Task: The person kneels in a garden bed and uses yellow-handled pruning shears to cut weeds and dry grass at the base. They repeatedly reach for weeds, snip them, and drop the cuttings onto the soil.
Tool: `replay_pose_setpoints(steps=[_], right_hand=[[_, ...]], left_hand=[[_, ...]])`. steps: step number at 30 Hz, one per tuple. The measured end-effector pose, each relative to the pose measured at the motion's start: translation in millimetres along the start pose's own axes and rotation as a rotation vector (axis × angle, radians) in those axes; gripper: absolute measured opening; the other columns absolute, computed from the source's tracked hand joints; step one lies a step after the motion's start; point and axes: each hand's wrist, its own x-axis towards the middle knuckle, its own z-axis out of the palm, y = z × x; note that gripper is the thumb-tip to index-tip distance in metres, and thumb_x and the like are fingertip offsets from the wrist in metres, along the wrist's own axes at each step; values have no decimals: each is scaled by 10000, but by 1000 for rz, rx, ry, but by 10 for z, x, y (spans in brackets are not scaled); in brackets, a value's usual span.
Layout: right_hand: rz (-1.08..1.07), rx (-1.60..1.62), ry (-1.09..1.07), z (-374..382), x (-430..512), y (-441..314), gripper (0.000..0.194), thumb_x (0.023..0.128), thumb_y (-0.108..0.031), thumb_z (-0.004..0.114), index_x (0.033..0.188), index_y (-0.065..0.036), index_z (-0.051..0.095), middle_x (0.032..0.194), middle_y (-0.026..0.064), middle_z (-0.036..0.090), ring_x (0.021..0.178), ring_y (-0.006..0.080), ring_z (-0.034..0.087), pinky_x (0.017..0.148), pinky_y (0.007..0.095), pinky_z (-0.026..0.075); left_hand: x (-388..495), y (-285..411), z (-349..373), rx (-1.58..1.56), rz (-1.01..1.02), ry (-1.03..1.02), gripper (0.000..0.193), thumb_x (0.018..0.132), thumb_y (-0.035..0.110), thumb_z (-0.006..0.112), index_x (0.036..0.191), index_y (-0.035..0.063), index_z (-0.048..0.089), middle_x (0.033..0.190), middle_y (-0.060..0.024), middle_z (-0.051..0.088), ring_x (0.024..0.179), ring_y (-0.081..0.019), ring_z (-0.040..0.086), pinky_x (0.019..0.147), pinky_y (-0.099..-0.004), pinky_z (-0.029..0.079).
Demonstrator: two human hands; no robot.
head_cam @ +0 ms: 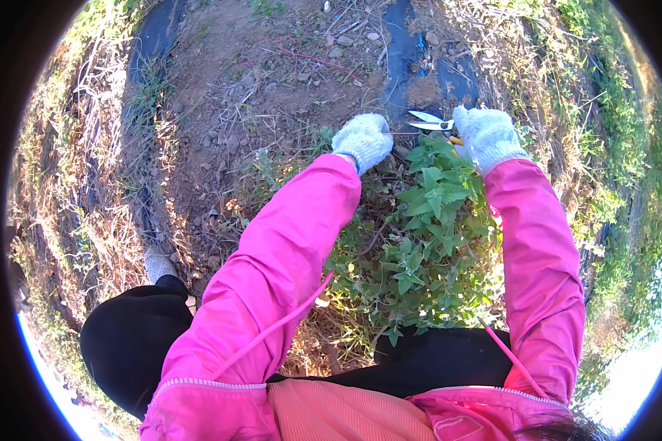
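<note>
My right hand (488, 135), in a white knit glove, grips a pair of garden snips (433, 122) with yellow handles. Their two metal blades point left and stand apart. To the left, my gloved left hand (364, 142) is closed around a thin reddish-brown stem (402, 133). That stem reaches right to just below the blades; whether it touches them is unclear. Below both hands grows a leafy green plant (436, 193) with toothed leaves. Its upper leaves come close to the snips and my right hand.
Black ground sheeting (398, 60) runs ahead of my hands, partly covered by soil. Bare soil (209, 110) with small stones lies to the left. Dry stalks (105, 82) and weeds line both sides. My bent knee in black trousers (132, 347) is at lower left.
</note>
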Motion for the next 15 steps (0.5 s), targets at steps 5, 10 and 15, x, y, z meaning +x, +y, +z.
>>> replay_pose_setpoints(steps=[5, 10, 15], right_hand=[[87, 48, 124, 40, -56, 131, 539, 881, -551, 754, 1140, -106, 593, 1011, 145, 737, 977, 359, 731, 791, 499, 571], [228, 221, 254, -46, -198, 125, 621, 845, -586, 786, 1179, -96, 598, 1015, 168, 748, 950, 396, 737, 805, 514, 563], [397, 503, 389, -297, -399, 109, 716, 779, -663, 818, 1226, -145, 605, 1050, 164, 751, 1025, 417, 720, 874, 499, 551]], left_hand=[[-383, -125, -290, 339, -28, -270, 341, 813, 260, 640, 1104, 129, 761, 1118, -168, 753, 1085, -370, 713, 935, -476, 561], [-753, -685, -734, 527, -212, -347, 361, 821, 258, 641, 1121, 107, 773, 1151, -190, 750, 1116, -384, 713, 953, -486, 569], [-1075, -1552, -1381, 510, -476, -28, 365, 811, 246, 630, 1116, 113, 780, 1185, -178, 746, 1135, -388, 702, 976, -468, 563]])
